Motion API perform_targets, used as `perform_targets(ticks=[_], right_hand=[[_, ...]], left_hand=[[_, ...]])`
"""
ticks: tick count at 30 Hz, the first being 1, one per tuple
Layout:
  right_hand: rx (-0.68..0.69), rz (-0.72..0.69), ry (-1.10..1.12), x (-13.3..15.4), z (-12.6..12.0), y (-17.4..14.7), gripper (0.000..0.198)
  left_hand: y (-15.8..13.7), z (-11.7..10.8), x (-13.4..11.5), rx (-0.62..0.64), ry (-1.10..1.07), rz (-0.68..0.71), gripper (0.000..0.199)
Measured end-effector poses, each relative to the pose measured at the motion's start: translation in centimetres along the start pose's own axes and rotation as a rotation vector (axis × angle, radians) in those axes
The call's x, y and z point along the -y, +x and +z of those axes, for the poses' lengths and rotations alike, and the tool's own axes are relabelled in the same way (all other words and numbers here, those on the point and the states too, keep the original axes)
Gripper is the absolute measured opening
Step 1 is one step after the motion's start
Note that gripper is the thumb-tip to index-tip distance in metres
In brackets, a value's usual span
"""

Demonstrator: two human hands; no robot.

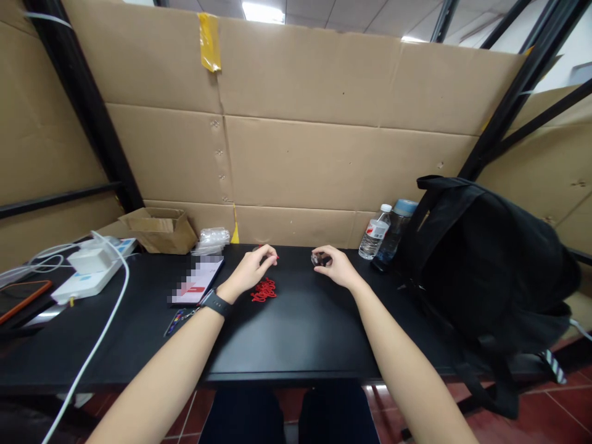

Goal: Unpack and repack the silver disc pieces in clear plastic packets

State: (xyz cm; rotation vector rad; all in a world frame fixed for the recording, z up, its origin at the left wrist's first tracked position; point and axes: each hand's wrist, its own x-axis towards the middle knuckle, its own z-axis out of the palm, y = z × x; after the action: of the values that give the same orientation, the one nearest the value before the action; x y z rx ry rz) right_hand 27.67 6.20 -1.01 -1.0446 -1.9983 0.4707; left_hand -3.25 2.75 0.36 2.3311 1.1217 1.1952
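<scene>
Over the black table, my left hand (253, 269) is closed in a pinch, with a small bit of red showing at its fingertips. It looks like the end of the red cord (264, 290), which lies in a loose tangled heap on the table just below this hand. A dark watch (216, 303) sits on the left wrist. To the right, my right hand (337, 266) curls its thumb and fingers around a small dark-brown, partly clear object (318, 258). Its kind is too small to make out. The two hands are apart.
Left of my hands lie a phone (200, 280), a keychain (174, 322), clear plastic packaging (211, 239), a brown paper bag (160, 229) and a white power strip (95, 277) with cables. On the right stand a water bottle (374, 235), a blue-lidded bottle (398, 228) and a black backpack (481, 265).
</scene>
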Motion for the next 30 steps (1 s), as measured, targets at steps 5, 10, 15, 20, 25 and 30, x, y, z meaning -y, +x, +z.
perform_targets(ticks=[5, 10, 15, 20, 25, 30], right_hand=[[-0.011, -0.031, 0.165, 3.5, 2.5, -0.1, 0.046], [-0.019, -0.030, 0.245, 5.1, 3.7, -0.4, 0.048], [-0.006, -0.029, 0.305, 5.7, 4.3, -0.6, 0.050], [-0.002, -0.006, 0.462, 6.1, 5.2, -0.7, 0.053], [-0.022, -0.003, 0.499, 6.4, 6.1, -0.9, 0.054], [-0.051, 0.028, 0.561, 6.7, 6.4, -0.9, 0.058]], left_hand=[[0.0, 0.7, -0.7, -0.041, 0.039, 0.027, 0.017], [-0.1, 1.2, -0.6, -0.066, 0.071, 0.087, 0.014], [-0.1, 1.5, -0.9, -0.091, 0.064, 0.028, 0.016], [-0.1, 2.0, -1.0, -0.089, 0.058, 0.004, 0.013], [-0.1, 2.9, -0.8, -0.111, 0.006, 0.006, 0.016], [-0.2, 3.6, -1.2, -0.171, 0.020, -0.040, 0.014]])
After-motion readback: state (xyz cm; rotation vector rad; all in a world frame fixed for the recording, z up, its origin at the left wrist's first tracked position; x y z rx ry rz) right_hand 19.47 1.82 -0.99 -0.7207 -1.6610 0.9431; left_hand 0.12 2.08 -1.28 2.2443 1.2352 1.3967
